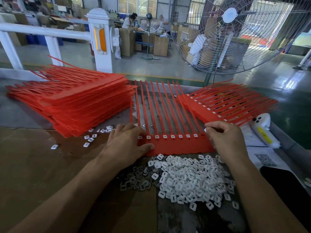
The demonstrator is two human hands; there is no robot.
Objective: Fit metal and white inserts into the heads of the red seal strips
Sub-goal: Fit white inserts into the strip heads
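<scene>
The red seal strip sheet [176, 145] lies flat at table centre, tails running far. White inserts sit in eight visible heads; the heads at either end are covered by the hands. Left hand [126, 143] rests on the sheet's left end, fingers together and straight, thumb along the near edge. Right hand [225, 140] curls over the right end, pinching a white insert [205, 130]; its fingertips are hidden. Loose white inserts pile [190, 180] lies near; the metal inserts [136, 180] left of it are partly covered by the left wrist. A red stack [75, 105] lies left; its far-left tails blur
</scene>
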